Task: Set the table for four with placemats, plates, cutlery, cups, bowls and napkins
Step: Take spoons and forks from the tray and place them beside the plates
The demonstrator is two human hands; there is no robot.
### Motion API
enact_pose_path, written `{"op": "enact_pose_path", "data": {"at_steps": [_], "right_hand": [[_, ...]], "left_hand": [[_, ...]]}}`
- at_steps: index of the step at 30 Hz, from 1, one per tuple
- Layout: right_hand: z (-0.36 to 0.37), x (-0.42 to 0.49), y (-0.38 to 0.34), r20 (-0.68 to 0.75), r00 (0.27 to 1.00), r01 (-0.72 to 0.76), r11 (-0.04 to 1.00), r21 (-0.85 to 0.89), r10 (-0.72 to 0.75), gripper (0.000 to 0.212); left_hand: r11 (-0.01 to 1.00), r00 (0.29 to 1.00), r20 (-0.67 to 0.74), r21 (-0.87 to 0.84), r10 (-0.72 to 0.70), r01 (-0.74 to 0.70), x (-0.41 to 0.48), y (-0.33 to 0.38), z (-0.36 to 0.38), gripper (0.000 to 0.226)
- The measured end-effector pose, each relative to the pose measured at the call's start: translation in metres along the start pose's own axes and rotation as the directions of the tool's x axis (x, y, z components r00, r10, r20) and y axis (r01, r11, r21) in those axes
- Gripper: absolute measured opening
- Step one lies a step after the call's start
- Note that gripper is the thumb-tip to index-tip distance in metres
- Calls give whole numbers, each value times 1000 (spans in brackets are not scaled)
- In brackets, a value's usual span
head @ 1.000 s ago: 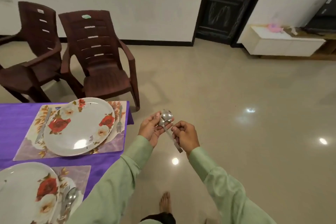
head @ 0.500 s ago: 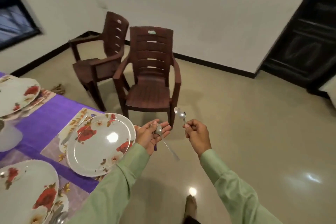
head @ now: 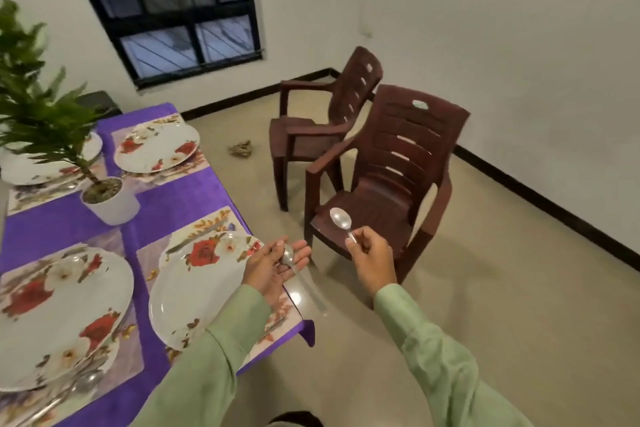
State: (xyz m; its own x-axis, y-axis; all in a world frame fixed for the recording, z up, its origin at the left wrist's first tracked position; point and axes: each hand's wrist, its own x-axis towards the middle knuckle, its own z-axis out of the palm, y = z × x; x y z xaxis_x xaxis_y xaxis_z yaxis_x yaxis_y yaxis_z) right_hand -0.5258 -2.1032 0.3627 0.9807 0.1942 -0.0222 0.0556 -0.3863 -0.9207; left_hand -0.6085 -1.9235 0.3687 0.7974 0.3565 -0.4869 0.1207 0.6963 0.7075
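Two steel spoons are in hand, one apiece. The right hand (head: 372,258) pinches the first spoon (head: 341,218) by its handle end, bowl raised, at centre right of the frame in front of the nearer brown plastic chair (head: 398,180). I read that fingertip hold as ready for laying down. The left hand (head: 272,262) is palm up with fingers nearly straight, and the second spoon (head: 288,256) lies across the palm, handle trailing toward lower right. I judge it a reserve. I cannot tell whether the thumb pins it.

Four floral plates sit on placemats: nearest plate (head: 194,291) just left of the left hand, another (head: 52,315) at lower left with cutlery beside it, a third (head: 156,146) further up, and a fourth half hidden behind the potted plant (head: 110,201).

The surface is a purple tablecloth (head: 180,194) filling the left side. I see no cups, bowls or napkins.

The room has a beige tiled floor, white walls, a barred window (head: 173,10) at upper left and a second chair (head: 325,125) behind the first.
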Motion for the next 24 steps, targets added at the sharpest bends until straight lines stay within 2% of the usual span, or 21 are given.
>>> {"op": "enact_pose_path", "data": {"at_steps": [8,13,19,24], "right_hand": [[26,110,1,174,980,117,989,-92,-100,12],[62,190,-6,304,941,217,956,-200,-150,10],[113,269,-36,458,857,374,898,-233,-238,8],[180,299,-59,613,730,500,848,-176,-303,8]], "left_hand": [[977,983,-140,-163,116,-138,69,18,16,20],[949,963,-227,-246,142,-198,133,36,17,16],[894,909,-361,-307,206,-325,175,71,16,16],[826,813,-521,-316,261,-467,181,100,-7,16]]}}
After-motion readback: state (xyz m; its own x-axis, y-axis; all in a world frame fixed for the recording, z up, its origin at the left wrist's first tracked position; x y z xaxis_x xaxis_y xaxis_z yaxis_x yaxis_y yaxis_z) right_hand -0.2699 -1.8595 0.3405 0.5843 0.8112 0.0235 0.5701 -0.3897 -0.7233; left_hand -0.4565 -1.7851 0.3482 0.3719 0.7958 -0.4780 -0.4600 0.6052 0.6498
